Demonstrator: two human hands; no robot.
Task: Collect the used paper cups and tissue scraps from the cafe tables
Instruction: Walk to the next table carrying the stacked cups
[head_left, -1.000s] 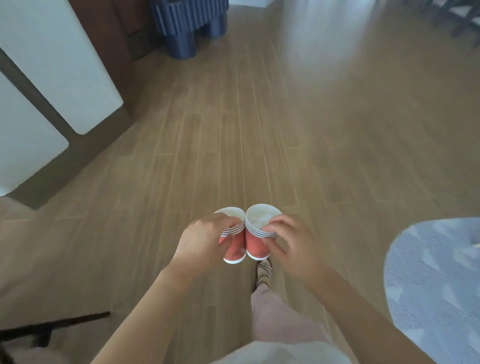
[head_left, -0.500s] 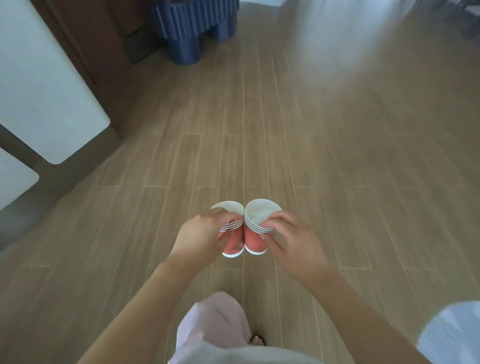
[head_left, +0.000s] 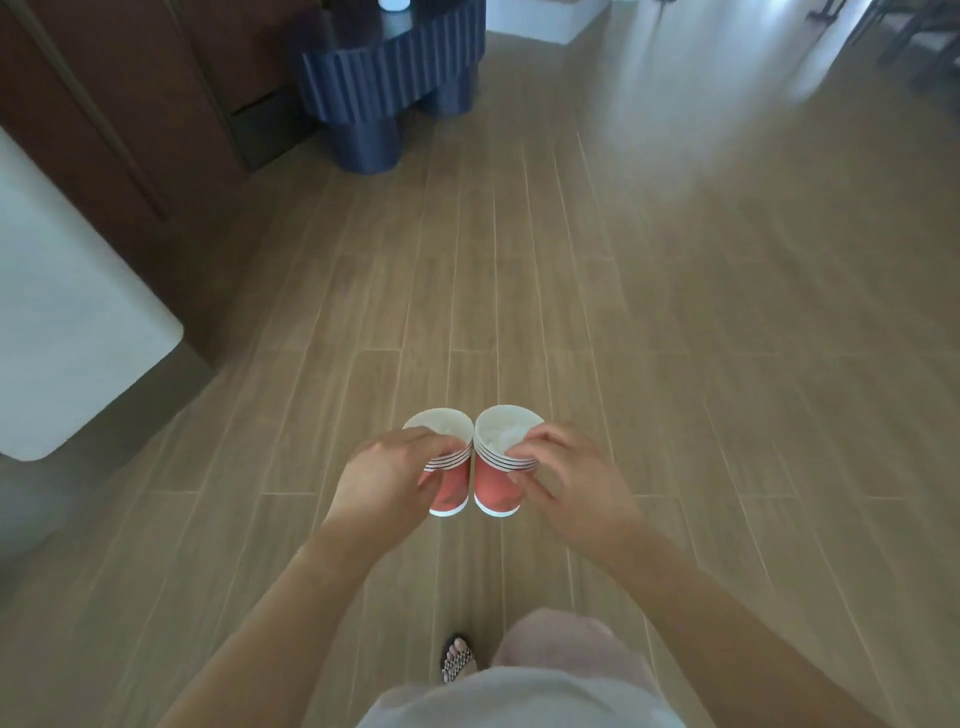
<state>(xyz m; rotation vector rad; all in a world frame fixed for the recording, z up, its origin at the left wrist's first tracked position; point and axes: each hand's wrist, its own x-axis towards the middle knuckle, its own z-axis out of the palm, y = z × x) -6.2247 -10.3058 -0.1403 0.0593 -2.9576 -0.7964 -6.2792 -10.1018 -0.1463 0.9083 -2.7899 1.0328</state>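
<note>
Two stacks of red paper cups with white rims are held side by side and touching in front of me, above the wooden floor. My left hand (head_left: 387, 475) grips the left cup stack (head_left: 451, 488) around its rims. My right hand (head_left: 569, 480) grips the right cup stack (head_left: 496, 486) the same way. White crumpled tissue scraps (head_left: 501, 435) lie inside the top right cup. A little white tissue also shows in the top left cup, mostly hidden by my fingers.
A dark blue ribbed table (head_left: 387, 88) stands ahead at the upper left, beside a dark wood cabinet (head_left: 119, 130). A white rounded tabletop (head_left: 67, 332) juts in from the left. Chair legs (head_left: 914, 36) show at the top right. Wooden floor (head_left: 675, 312) stretches ahead.
I have walked forward: the blue table and cabinet are nearer, the white tabletops slid back on the left, the patterned rug left view at right. Both hands hold the cups as before.
</note>
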